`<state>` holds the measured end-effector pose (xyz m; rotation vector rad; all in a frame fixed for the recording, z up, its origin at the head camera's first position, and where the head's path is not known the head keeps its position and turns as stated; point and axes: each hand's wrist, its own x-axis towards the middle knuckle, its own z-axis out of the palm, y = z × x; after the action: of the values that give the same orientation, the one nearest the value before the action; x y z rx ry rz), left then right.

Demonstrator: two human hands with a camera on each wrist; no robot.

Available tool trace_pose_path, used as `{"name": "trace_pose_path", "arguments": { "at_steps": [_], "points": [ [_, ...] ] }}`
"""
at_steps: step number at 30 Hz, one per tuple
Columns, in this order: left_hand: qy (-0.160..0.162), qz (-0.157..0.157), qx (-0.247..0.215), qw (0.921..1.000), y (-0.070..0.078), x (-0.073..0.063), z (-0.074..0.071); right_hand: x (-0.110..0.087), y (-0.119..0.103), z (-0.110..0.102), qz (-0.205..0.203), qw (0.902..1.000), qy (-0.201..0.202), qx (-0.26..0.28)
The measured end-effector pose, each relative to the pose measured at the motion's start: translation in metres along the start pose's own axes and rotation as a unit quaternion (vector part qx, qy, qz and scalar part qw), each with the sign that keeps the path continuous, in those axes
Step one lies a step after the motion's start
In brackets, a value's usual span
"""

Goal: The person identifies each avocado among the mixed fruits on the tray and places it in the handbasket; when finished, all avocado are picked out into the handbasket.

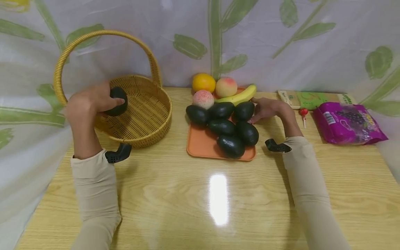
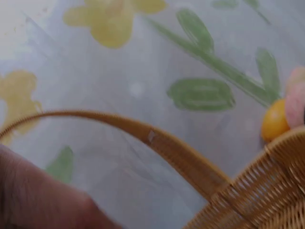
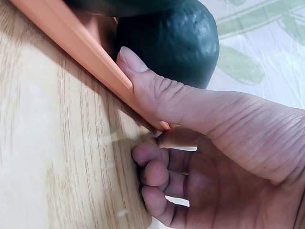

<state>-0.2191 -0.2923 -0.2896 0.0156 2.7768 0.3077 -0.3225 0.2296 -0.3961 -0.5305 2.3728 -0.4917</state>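
Over the left part of the wicker basket (image 1: 167, 104), my left hand (image 1: 89, 100) grips a dark green avocado (image 1: 120, 104). In the left wrist view part of that hand (image 2: 43, 195) shows beside the basket handle (image 2: 143, 131), and the avocado is out of sight. My right hand (image 1: 267, 107) pinches the right edge of the orange tray (image 1: 203, 144). The right wrist view shows its thumb (image 3: 147, 90) on the tray's rim (image 3: 90, 55) and the other fingers curled below. Several avocados (image 1: 231, 146) lie on the tray, one (image 3: 176, 43) close to the thumb.
Behind the avocados are a banana (image 1: 242, 96), two peaches (image 1: 203, 99) and an orange (image 1: 203, 83). At right lie a red lollipop (image 1: 303, 113), a purple grape-print bag (image 1: 350, 123) and a green-and-beige packet (image 1: 312, 99). A patterned curtain (image 1: 265, 41) hangs behind the table.
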Motion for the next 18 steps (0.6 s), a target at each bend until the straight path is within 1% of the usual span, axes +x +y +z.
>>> {"name": "trace_pose_path", "arguments": {
  "at_steps": [3,4,7,9,10,14,16,18],
  "points": [
    [-0.043,-0.034,0.004,0.9985,-0.006,0.008,0.004,0.000,-0.001,0.001,0.000,1.0000,0.005,0.004],
    [-0.056,-0.054,0.004,0.9970,-0.008,0.011,0.006,0.000,0.000,0.001,-0.001,1.0000,0.007,0.003],
    [-0.073,-0.101,-0.001,0.9922,-0.011,0.014,0.011,-0.001,0.001,0.001,-0.006,0.9999,0.008,0.002],
    [-0.061,-0.118,-0.005,0.9911,-0.013,0.015,0.014,-0.001,0.001,0.001,-0.009,0.9999,0.008,0.002],
    [-0.050,-0.125,-0.005,0.9909,-0.014,0.015,0.016,-0.001,0.001,0.001,-0.009,0.9999,0.009,0.000],
    [-0.019,-0.111,-0.003,0.9936,-0.017,0.018,0.021,0.000,0.002,0.002,-0.009,0.9999,0.010,0.001],
    [-0.008,-0.110,-0.006,0.9939,-0.019,0.020,0.024,0.001,0.001,0.003,-0.009,0.9999,0.010,0.004],
    [-0.002,-0.117,-0.016,0.9931,-0.021,0.022,0.025,0.003,0.000,0.004,-0.012,0.9998,0.009,0.009]
  ]
}}
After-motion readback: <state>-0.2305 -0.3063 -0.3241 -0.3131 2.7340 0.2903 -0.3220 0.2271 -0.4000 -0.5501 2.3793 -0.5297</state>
